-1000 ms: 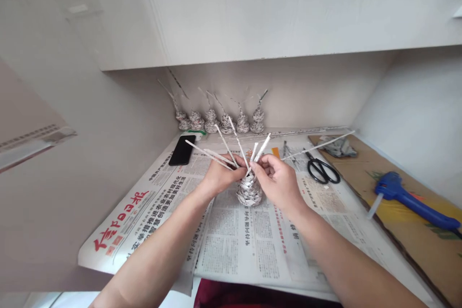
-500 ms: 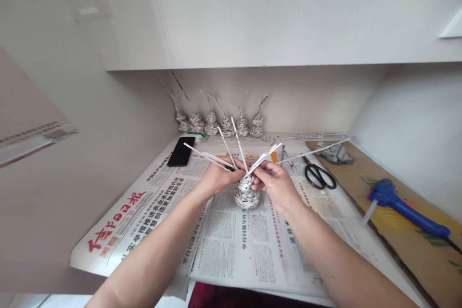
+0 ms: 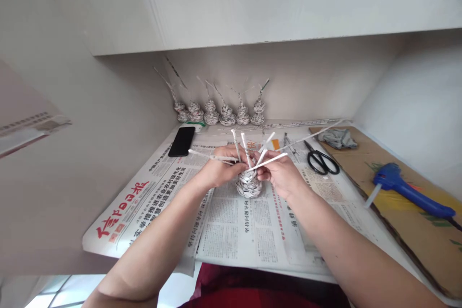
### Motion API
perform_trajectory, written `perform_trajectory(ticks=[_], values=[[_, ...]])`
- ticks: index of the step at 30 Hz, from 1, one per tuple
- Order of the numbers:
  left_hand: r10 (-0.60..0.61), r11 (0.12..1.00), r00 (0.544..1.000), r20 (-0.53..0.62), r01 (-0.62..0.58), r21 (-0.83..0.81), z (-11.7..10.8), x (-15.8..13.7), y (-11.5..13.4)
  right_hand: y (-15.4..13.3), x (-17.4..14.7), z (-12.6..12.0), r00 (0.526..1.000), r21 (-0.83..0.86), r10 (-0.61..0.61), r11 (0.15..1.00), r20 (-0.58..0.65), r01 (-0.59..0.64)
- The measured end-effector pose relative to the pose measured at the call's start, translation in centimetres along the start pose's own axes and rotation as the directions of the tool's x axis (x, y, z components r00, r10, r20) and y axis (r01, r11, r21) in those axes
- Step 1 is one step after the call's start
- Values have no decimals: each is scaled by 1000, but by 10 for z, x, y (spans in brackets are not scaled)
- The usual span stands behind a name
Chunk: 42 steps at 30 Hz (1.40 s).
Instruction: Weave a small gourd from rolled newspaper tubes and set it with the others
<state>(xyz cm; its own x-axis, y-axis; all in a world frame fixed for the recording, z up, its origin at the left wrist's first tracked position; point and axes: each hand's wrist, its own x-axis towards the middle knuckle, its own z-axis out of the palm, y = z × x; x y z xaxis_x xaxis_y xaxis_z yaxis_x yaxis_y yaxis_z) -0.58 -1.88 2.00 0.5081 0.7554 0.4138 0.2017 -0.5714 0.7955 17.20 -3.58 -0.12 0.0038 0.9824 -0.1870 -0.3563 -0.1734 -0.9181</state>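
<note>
A small gourd-shaped figure woven from rolled newspaper strips stands on the newspaper in front of me. Several white paper strips fan up and outward from its top. My left hand is closed round the left side of the top, thumb and fingers pinching at the base of the strips. On the other side my right hand grips the strips near the weave, and one long strip runs from there toward the back right. The fingertips are partly hidden behind the strips.
Several finished-looking woven gourds line the back wall. A black phone lies at left on the newspaper. To the right are black scissors, a crumpled grey cloth and a blue glue gun on cardboard. A shelf edge overhangs the back.
The upright strips have shifted, and one now slants lower to the right across the top. Both hands stay at the woven top. The camera view has tilted down slightly.
</note>
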Motion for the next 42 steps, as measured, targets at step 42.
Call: perform_trajectory(ticks=[42], values=[[-274,935,958,-85,245,-258,8,5,-11,-11,-15,1,920,-18,-373,926,124,378]])
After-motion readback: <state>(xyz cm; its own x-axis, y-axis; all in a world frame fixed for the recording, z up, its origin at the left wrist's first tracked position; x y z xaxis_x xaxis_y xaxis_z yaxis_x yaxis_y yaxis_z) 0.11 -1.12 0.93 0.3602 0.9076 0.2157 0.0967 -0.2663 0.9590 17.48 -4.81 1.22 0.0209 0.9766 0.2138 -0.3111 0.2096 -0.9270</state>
